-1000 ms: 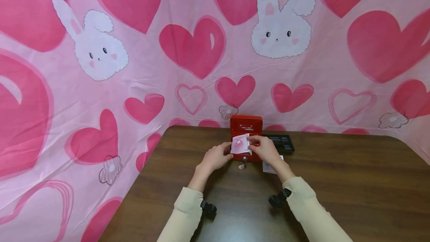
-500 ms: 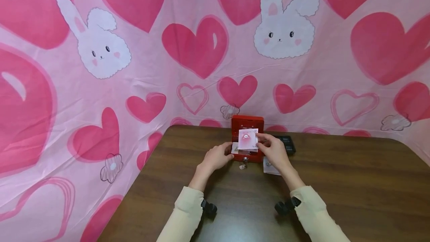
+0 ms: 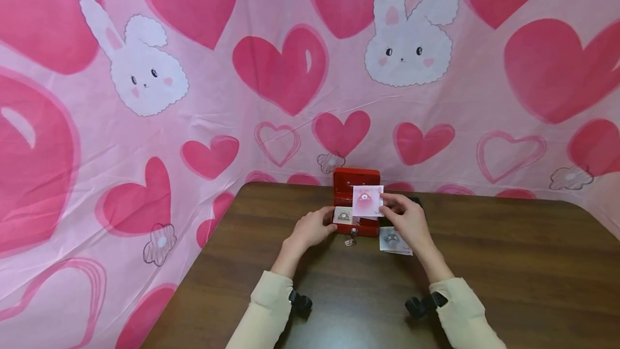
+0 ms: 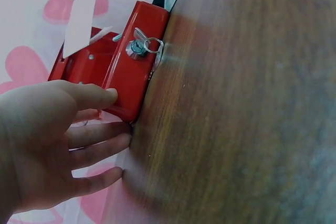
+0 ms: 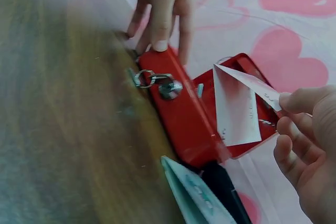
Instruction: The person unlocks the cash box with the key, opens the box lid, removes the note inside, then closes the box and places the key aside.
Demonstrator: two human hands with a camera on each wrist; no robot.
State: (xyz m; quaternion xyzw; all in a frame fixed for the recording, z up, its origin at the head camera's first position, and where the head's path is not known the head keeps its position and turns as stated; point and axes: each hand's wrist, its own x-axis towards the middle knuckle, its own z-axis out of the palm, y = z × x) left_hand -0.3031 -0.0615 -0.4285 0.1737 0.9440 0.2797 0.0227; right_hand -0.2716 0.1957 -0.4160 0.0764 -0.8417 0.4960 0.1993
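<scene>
A small red cash box (image 3: 368, 229) stands with its lid (image 3: 345, 176) raised; a key with a ring (image 4: 152, 45) hangs at its front lock. My left hand (image 3: 312, 228) holds the box's left front corner, thumb on the front wall and fingers along the side. Over the box's right part, my right hand (image 3: 409, 223) pinches a folded pink banknote (image 3: 366, 201) by its right edge. The right wrist view shows its two halves spread in a V. A pale note with a grey print (image 3: 343, 215) shows in the box's left side.
Folded bluish notes (image 3: 394, 241) lie on the brown wooden table (image 3: 508, 263) by the box's right front corner. Behind the right hand is a black tray (image 5: 223, 184), mostly hidden in the head view. A pink heart-patterned cloth (image 3: 281, 96) hangs behind the table.
My right hand has lifted the pink banknote from the box and moved it up and to the right, uncovering the grey-printed note. The left hand stays at the box's corner.
</scene>
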